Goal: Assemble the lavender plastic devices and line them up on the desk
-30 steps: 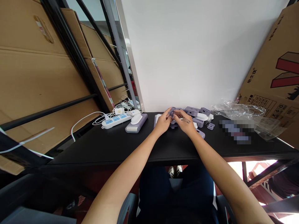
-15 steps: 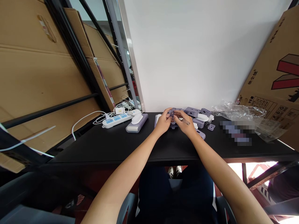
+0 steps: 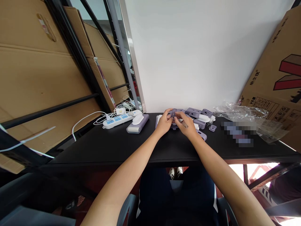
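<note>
Both my hands meet over the back middle of the black table. Closed fingers of my left hand (image 3: 164, 123) pinch a small purple plastic piece (image 3: 173, 111). My right hand (image 3: 188, 126) is closed against the same piece from the other side, with a thin metal coil spring (image 3: 184, 123) lying across its fingers. Whether the spring is joined to the piece I cannot tell, as the fingertips hide that spot. Behind and under the hands are more purple and white plastic parts, partly covered. A purple part with a hole (image 3: 201, 135) lies beside my right wrist.
Purple housings (image 3: 193, 112) and white parts (image 3: 203, 118) are piled right of my hands, near a small flat purple piece (image 3: 213, 128). Clear plastic wrap (image 3: 244, 114) lies farther right. On the left are a purple-and-white device (image 3: 138, 123) and a power strip (image 3: 118, 120) with cables.
The spring has shifted slightly left and down across my right hand, and the right fingers have moved a little. My left hand stays nearly in place.
</note>
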`<state>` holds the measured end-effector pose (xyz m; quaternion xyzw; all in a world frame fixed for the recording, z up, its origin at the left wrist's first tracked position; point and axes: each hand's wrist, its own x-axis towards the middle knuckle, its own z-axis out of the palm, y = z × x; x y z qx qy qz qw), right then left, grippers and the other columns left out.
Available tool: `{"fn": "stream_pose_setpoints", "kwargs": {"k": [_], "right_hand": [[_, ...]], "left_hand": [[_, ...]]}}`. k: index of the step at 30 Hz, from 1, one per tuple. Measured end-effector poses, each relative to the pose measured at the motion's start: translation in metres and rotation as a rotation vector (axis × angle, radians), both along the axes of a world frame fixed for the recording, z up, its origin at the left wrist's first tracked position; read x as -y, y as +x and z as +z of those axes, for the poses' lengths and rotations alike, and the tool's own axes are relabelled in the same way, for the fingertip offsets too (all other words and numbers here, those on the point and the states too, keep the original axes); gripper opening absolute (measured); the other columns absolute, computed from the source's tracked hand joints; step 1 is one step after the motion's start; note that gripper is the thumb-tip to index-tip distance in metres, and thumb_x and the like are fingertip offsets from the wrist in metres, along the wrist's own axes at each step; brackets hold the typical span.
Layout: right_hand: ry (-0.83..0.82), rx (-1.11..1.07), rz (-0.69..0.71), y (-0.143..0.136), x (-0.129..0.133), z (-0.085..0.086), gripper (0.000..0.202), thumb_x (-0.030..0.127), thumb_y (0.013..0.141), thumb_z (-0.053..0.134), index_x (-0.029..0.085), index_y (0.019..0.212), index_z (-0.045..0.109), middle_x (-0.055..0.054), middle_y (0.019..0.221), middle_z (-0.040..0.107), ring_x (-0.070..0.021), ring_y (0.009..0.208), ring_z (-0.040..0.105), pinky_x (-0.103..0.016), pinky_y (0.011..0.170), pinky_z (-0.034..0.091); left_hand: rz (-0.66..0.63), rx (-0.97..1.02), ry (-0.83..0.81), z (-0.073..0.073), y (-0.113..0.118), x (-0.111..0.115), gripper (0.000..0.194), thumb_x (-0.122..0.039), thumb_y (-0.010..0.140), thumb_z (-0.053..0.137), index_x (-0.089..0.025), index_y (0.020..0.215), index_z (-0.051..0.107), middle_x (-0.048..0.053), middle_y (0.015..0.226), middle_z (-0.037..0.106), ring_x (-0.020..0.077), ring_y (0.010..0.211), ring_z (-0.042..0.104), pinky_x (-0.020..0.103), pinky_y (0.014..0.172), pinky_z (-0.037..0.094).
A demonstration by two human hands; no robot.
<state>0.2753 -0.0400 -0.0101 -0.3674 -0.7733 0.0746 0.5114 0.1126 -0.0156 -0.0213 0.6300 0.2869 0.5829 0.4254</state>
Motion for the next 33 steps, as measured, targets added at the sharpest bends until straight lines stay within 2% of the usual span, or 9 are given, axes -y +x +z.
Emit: {"fn": "stream_pose_setpoints", "kwargs": {"k": [6, 10, 15, 21, 26, 30, 33], "right_hand": [[0.025, 0.082, -0.04, -0.001, 0.004, 0.002, 0.035, 0.04, 0.102, 0.053, 0.023, 0.13, 0.066, -0.009, 0.114, 0.08, -0.0274, 0.097, 0.078, -0.036, 0.082, 0.057], [0.035, 0.111, -0.066, -0.002, 0.003, 0.002, 0.036, 0.04, 0.102, 0.052, 0.021, 0.13, 0.067, -0.011, 0.113, 0.08, -0.0286, 0.096, 0.078, -0.037, 0.083, 0.057], [0.052, 0.076, -0.058, -0.001, 0.002, 0.001, 0.036, 0.04, 0.102, 0.053, 0.022, 0.13, 0.068, -0.011, 0.117, 0.079, -0.029, 0.101, 0.077, -0.038, 0.086, 0.058], [0.074, 0.111, -0.006, 0.0, 0.003, 0.002, 0.034, 0.038, 0.102, 0.054, 0.024, 0.129, 0.068, -0.009, 0.116, 0.079, -0.0271, 0.101, 0.077, -0.037, 0.087, 0.058], [0.086, 0.167, 0.01, 0.0, 0.001, 0.001, 0.035, 0.036, 0.102, 0.052, 0.023, 0.131, 0.067, -0.01, 0.116, 0.079, -0.0276, 0.1, 0.076, -0.037, 0.085, 0.058], [0.111, 0.19, 0.013, -0.001, -0.001, 0.0, 0.036, 0.035, 0.103, 0.051, 0.022, 0.132, 0.067, -0.012, 0.122, 0.078, -0.0281, 0.101, 0.076, -0.039, 0.087, 0.059], [0.122, 0.2, 0.008, -0.001, 0.0, 0.0, 0.035, 0.035, 0.103, 0.05, 0.024, 0.132, 0.068, -0.011, 0.126, 0.077, -0.0283, 0.107, 0.076, -0.041, 0.091, 0.059]], "left_hand": [[0.027, -0.031, -0.022, -0.003, -0.002, -0.003, 0.051, -0.021, 0.091, 0.065, -0.024, 0.141, 0.054, 0.003, 0.1, 0.079, 0.0161, 0.089, 0.075, 0.033, 0.089, 0.06], [0.011, -0.04, -0.045, -0.003, -0.003, -0.003, 0.053, -0.02, 0.09, 0.067, -0.024, 0.142, 0.055, 0.004, 0.101, 0.078, 0.0169, 0.088, 0.074, 0.035, 0.091, 0.06], [-0.052, -0.012, -0.09, 0.008, -0.003, 0.005, 0.051, -0.019, 0.091, 0.064, -0.024, 0.141, 0.054, 0.003, 0.101, 0.075, 0.0175, 0.095, 0.074, 0.038, 0.099, 0.058], [0.002, 0.017, -0.18, 0.022, -0.006, 0.016, 0.03, -0.032, 0.098, 0.059, -0.026, 0.128, 0.057, 0.0, 0.101, 0.069, 0.0168, 0.096, 0.074, 0.04, 0.097, 0.061], [0.004, -0.018, -0.166, 0.024, -0.007, 0.017, 0.033, -0.031, 0.098, 0.059, -0.026, 0.131, 0.058, 0.001, 0.103, 0.072, 0.0183, 0.101, 0.073, 0.04, 0.097, 0.06], [0.005, -0.01, -0.16, 0.026, -0.005, 0.017, 0.035, -0.026, 0.097, 0.055, -0.022, 0.13, 0.065, 0.006, 0.116, 0.075, 0.0213, 0.109, 0.072, 0.04, 0.098, 0.061], [-0.005, 0.013, -0.161, 0.025, -0.005, 0.017, 0.035, -0.028, 0.094, 0.058, -0.022, 0.127, 0.068, 0.007, 0.126, 0.074, 0.0231, 0.114, 0.071, 0.041, 0.098, 0.06]]}}
